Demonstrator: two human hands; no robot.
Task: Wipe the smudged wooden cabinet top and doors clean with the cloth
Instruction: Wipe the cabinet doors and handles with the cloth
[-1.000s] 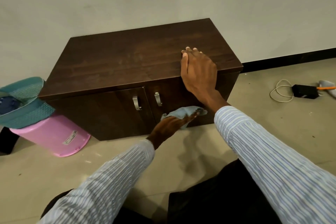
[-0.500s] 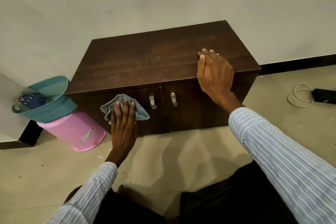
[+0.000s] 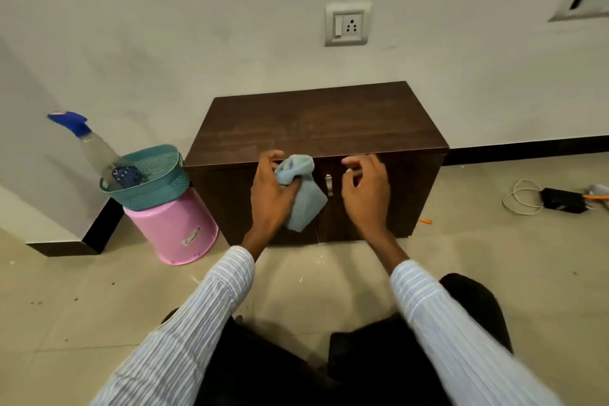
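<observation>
The left hand (image 3: 272,189) has the light blue cloth (image 3: 301,194) bunched in its closed fingers, up near the front edge of the cabinet (image 3: 316,128), with a long tail of fabric hanging loose in front of the doors. The right hand (image 3: 364,189) holds nothing; its fingers are half curled and it hovers just beside the cloth, seemingly about to help regather or refold it.

The risk I see is that dangling tail. If the cloth goes back to the wood as a wad, only a small patch will bear on the surface, and I'd guess streaks get left on the cabinet top and doors. The loose end could also snag on the metal door handle (image 3: 328,184) right beside it, or slip out of the grip altogether and drop to the floor (image 3: 296,273), which shows specks of grit that would then be rubbed into the wood.

To the left a teal basket (image 3: 155,175) sits on an upturned pink bucket (image 3: 174,227), close to the cabinet's side; a wide sweep of the elbow could knock it, along with the spray bottle (image 3: 92,145) leaning out of it.

Counting: one cabinet with two doors, one handle visible, one cloth, two hands, one basket, one bucket, one bottle, one wall socket (image 3: 348,23), and one black adapter (image 3: 560,199) with a coiled white cord (image 3: 520,198) lying on the floor well to the right.
</observation>
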